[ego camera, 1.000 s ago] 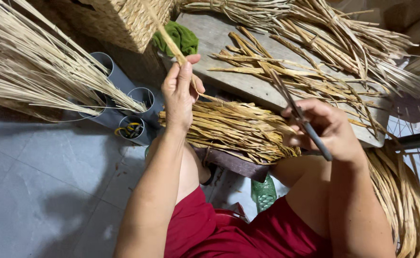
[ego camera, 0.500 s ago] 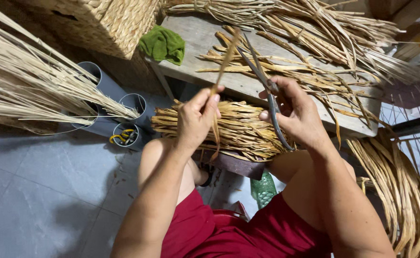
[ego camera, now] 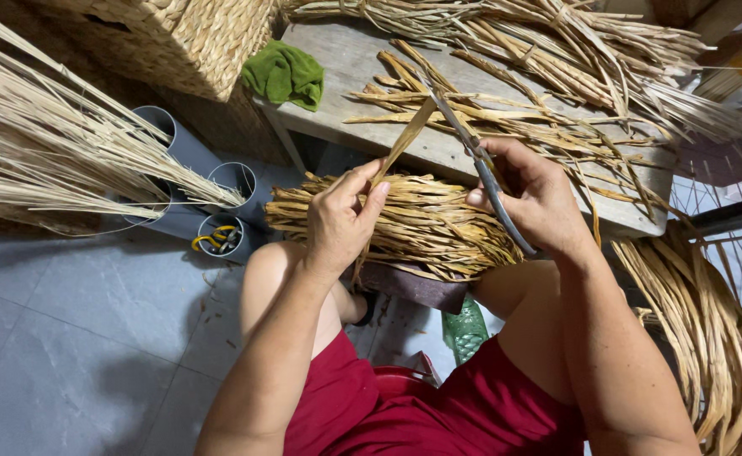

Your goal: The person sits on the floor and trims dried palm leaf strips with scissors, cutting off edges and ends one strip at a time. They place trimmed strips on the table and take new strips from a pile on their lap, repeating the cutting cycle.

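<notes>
A dried reed strip (ego camera: 405, 139) is pinched between thumb and fingers of the left hand (ego camera: 341, 219) and held upright over the lap. Scissors (ego camera: 472, 156) are clasped in the closed grip of the right hand (ego camera: 531, 198), the blades meeting the strip's upper end. A thick bundle of strips (ego camera: 413, 224) is laid across the knees, and many more are spread on the wooden counter (ego camera: 354, 67), so much stock appears unworked. A green cloth (ego camera: 285, 74) is left beside a woven basket (ego camera: 177, 38).
</notes>
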The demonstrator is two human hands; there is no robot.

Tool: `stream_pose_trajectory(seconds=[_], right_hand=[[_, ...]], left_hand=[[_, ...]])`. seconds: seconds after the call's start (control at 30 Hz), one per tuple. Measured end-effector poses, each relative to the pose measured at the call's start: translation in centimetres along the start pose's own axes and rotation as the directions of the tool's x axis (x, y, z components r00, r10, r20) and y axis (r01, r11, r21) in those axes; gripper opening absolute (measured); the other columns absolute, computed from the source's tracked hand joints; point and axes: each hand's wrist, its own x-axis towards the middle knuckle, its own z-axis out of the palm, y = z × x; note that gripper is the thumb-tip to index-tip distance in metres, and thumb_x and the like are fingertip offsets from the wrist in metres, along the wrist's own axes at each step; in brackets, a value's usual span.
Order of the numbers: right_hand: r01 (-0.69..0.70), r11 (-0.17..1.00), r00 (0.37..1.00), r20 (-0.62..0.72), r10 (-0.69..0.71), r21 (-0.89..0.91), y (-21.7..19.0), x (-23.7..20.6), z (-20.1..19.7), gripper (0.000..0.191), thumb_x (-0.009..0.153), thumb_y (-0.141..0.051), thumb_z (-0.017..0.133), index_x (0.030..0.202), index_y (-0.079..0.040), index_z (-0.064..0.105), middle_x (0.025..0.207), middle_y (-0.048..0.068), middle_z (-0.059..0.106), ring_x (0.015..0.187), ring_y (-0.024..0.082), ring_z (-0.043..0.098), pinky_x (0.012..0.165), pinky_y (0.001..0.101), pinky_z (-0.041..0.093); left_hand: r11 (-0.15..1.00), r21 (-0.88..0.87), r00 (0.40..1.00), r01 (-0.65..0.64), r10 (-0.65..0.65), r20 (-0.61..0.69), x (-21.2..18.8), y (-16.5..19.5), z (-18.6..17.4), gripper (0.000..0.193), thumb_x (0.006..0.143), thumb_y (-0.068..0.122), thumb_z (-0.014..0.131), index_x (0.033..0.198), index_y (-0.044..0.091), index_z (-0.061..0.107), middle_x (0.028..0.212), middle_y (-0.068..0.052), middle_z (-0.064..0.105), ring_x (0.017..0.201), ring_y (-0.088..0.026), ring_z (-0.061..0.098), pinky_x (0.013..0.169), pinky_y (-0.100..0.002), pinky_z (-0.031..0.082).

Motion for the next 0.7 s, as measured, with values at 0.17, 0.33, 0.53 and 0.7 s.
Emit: stream_pose_trajectory(seconds=[0.17,0.33,0.53,0.7], right_hand=[[0.004,0.995,0.999,0.048,0.000,-0.096,-0.3,-0.2,0.1,0.060,0.078,-0.011,0.087,0.132,-0.004,0.064,0.103,-0.006,0.062,0.092,0.005,0.055,0.082,0.0209,0.047],[0.013,0.999,0.997,0.074,-0.009,-0.053,-0.4,-0.2,0.3,0.063,0.077,-0.013,0.087,0.134,-0.003,0.062,0.106,-0.006,0.062,0.098,0.005,0.056,0.088,0.0207,0.047],[-0.064,0.986,0.996,0.052,0.073,-0.151,-0.3,0.0,0.4,0.058,0.080,-0.013,0.087,0.134,-0.002,0.068,0.090,-0.006,0.061,0.081,0.004,0.052,0.071,0.0208,0.044],[-0.023,0.992,0.994,0.107,0.037,-0.125,-0.5,-0.3,0.8,0.055,0.083,-0.013,0.084,0.134,-0.003,0.067,0.096,-0.004,0.074,0.085,0.002,0.064,0.077,0.0189,0.053]], left_hand=[[0.998,-0.020,0.999,-0.051,0.051,-0.012,0.1,-0.1,-0.4,0.021,0.099,0.015,0.074,0.118,0.005,0.072,0.102,-0.007,0.076,0.080,-0.014,0.074,0.063,-0.026,0.057],[0.996,0.094,1.000,-0.010,0.011,-0.017,-0.2,0.0,-1.0,0.022,0.096,0.015,0.076,0.115,0.005,0.075,0.090,-0.008,0.073,0.064,-0.015,0.066,0.058,-0.029,0.052],[0.997,0.082,0.998,-0.003,0.008,-0.060,-0.3,0.0,-1.3,0.021,0.095,0.014,0.077,0.114,0.005,0.075,0.092,-0.008,0.073,0.065,-0.015,0.068,0.058,-0.029,0.053],[1.000,0.026,0.998,-0.007,0.009,-0.060,-0.5,-0.3,-1.5,0.021,0.096,0.014,0.076,0.114,0.004,0.074,0.097,-0.009,0.075,0.072,-0.015,0.071,0.062,-0.026,0.055]])
